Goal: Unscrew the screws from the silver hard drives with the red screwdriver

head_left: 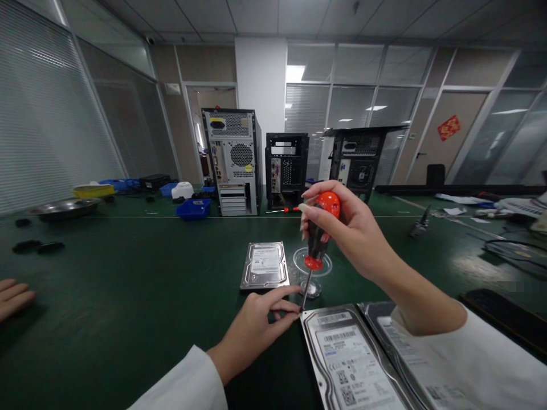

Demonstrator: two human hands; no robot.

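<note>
Our right hand (352, 233) grips the screwdriver (317, 246) at a Samsung hard drive (348, 353); whether our left hand (256, 317) pinches anything there, we cannot tell.

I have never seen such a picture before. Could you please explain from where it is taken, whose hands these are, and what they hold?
There is no machine here: a camera worn on a person's head looks forward and down at two bare hands. The right hand grips a red-and-black screwdriver, its tip at a corner of the near hard drive. The left hand has its fingertips close to that tip; whether they touch it, I cannot tell. On the green table lie more drives, with three computer cases standing behind. The hand at the left edge belongs to someone else.
</note>
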